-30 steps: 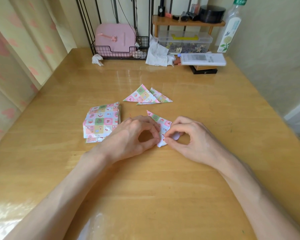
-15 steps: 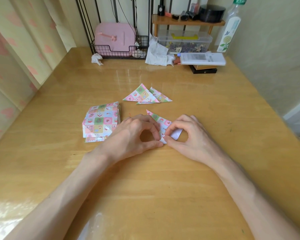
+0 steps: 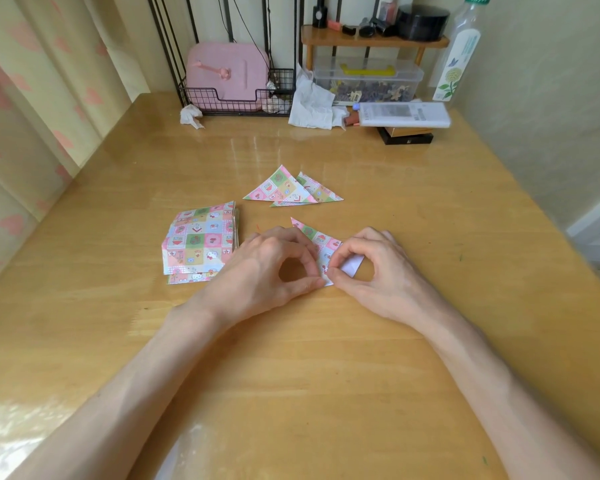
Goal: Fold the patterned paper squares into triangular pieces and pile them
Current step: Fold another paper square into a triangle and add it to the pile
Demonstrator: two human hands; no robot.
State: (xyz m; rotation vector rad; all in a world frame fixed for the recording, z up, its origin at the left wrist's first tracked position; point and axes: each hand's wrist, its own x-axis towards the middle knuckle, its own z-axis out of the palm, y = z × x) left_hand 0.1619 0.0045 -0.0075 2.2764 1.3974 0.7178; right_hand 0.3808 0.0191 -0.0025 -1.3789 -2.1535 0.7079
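Fold under both hands, just right of the stack of squares (image 3: 198,244).
The left hand (image 3: 271,268) and the right hand (image 3: 378,268) each pinch the half-folded paper (image 3: 321,244) between thumb and forefinger on the table (image 3: 326,375). Compared with one second ago, its white underside shows more beside the right thumb, and the hands have hardly moved. Two finished triangles (image 3: 291,190) lie overlapping behind and right of the stack. Far behind the stack, a wire basket (image 3: 222,103) holds a pink case (image 3: 227,71); further right, a clear lidded box (image 3: 368,81) holds small dark pieces.
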